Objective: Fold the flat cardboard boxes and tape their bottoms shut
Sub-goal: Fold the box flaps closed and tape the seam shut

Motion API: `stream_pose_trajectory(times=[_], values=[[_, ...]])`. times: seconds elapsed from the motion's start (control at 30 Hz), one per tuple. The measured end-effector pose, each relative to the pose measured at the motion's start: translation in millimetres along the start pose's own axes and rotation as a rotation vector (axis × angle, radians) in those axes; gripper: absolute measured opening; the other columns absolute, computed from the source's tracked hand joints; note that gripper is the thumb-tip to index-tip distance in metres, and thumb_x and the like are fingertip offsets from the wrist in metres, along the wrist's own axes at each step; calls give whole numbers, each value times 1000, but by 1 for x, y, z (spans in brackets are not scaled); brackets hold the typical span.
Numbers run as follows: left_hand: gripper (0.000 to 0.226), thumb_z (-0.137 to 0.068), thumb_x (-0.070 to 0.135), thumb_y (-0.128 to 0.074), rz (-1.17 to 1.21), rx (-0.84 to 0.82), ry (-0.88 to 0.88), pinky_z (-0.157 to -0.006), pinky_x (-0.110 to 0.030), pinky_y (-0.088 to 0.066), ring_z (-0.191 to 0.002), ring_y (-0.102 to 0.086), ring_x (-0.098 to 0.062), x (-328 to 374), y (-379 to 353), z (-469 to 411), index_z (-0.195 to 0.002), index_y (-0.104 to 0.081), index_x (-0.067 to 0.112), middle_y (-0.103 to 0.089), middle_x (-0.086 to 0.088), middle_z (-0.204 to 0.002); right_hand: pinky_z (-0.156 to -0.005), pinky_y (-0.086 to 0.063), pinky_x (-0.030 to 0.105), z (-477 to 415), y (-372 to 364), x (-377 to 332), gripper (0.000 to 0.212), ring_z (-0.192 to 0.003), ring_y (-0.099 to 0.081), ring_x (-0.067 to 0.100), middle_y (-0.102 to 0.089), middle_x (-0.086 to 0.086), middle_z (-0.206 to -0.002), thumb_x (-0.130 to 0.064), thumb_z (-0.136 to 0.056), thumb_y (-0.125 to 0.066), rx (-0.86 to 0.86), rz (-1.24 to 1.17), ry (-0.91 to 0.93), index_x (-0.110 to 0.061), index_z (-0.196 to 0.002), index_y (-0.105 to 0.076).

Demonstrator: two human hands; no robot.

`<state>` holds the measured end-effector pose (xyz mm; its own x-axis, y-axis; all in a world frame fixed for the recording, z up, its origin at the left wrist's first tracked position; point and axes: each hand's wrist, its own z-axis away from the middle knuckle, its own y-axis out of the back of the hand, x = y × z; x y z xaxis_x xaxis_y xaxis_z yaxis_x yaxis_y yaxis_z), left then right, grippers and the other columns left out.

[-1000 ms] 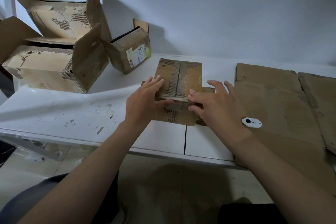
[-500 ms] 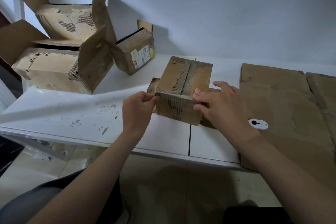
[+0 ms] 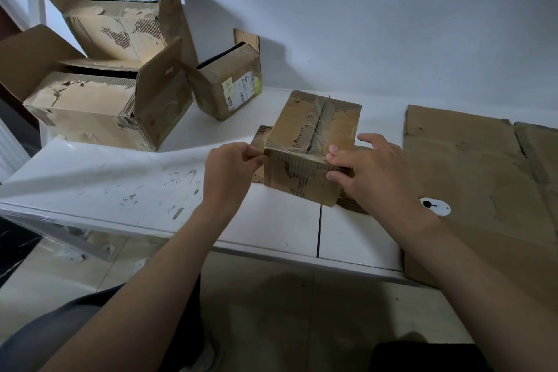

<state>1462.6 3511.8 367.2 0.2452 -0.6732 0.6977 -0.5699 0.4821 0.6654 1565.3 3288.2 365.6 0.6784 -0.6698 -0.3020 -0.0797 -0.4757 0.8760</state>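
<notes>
From the head view, the small cardboard box (image 3: 314,145) sits in the middle of the frame on the white counter (image 3: 120,184), flaps folded shut on top and a strip of clear tape (image 3: 320,127) running down the seam. Your left hand (image 3: 232,172) is at the box's near-left top corner, its fingers (image 3: 253,157) curled tight and pinching the edge there. Your right hand (image 3: 371,172) holds the near-right corner, with the fingers (image 3: 338,157) laid across the top edge just beside the tape and the thumb against the front face.

A flat cardboard sheet (image 3: 483,175) lies at the right of the frame, with a small white oval tool (image 3: 434,206) on it near your right wrist. In the upper left, two large open boxes (image 3: 99,106) are stacked, and a small labelled box (image 3: 232,84) is tipped beside them.
</notes>
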Motion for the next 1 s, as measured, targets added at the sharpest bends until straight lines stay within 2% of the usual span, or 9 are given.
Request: stream_pose_trajectory(times=[0.2,0.33,0.4,0.47,0.57,0.7,0.8,0.9,1.0], values=[[11,-87,25,-78,65,-60,68,-66,-17,-44,-78,-64,-4,1,-6,-8,-91,-69,21,-69,14,-86,-96,-40,49,-3,-1,-1,29,-123,-55,33,-74,-15,-112,-31,-75,-87,-1,-29,18,-31,-102,-79],[27,-95,20,-66,-154,64,-194,-90,-33,-55,-105,-54,-12,15,-23,6,-122,-63,14,-62,-3,-122,-104,-40,45,-5,4,-4,45,-130,-45,24,-67,-18,-128,-32,-78,-84,-115,-66,-3,-34,-122,-72],[39,-99,26,-57,-292,10,-303,-110,-44,-45,-132,-47,-28,23,-36,20,-135,-57,10,-50,-12,-142,-100,-40,32,-4,13,-1,55,-124,-39,3,-59,-30,-125,-33,-79,-84,-142,-190,-3,-37,-130,-65],[46,-105,27,-46,-426,-67,-402,-122,-56,-26,-152,-21,-38,31,-49,30,-145,-48,5,-39,-17,-157,-88,-36,17,-3,24,8,58,-105,-39,-14,-58,-31,-114,-34,-78,-84,-83,-310,10,-39,-132,-63],[55,-107,37,-35,-462,-148,-386,-126,-54,-8,-156,-8,-33,42,-57,30,-152,-39,4,-29,-15,-163,-79,-43,13,4,39,29,56,-99,-54,-9,-60,-30,-114,-48,-75,-84,-143,-418,-148,-45,-125,-60],[57,-103,51,-26,-402,-205,-323,-121,-51,7,-154,0,-42,52,-57,24,-153,-40,28,-20,-10,-167,-59,-47,14,19,45,52,51,-86,-65,3,-65,-17,-96,-73,-68,-66,-345,-528,-329,-37,-104,-62],[53,-100,55,-25,-327,-226,-374,-117,-56,12,-152,4,-47,64,-62,29,-145,-50,42,-17,1,-169,-58,-48,16,23,46,55,43,-77,-67,2,-68,-19,-83,-69,-74,-60,-368,-572,-267,-31,-93,-67],[45,-103,53,-34,-273,-219,-338,-120,-61,6,-153,4,-45,68,-68,28,-141,-55,42,-32,4,-163,-57,-48,16,25,46,50,29,-67,-65,2,-70,-14,-75,-57,-80,-63,-320,-703,-253,-29,-87,-71],[41,-102,52,-42,-260,-198,-320,-121,-59,3,-154,4,-43,66,-71,26,-139,-57,42,-42,4,-158,-58,-50,17,26,47,48,35,-72,-70,6,-75,-10,-79,-58,-74,-67,-236,-800,-316,-27,-90,-75]])
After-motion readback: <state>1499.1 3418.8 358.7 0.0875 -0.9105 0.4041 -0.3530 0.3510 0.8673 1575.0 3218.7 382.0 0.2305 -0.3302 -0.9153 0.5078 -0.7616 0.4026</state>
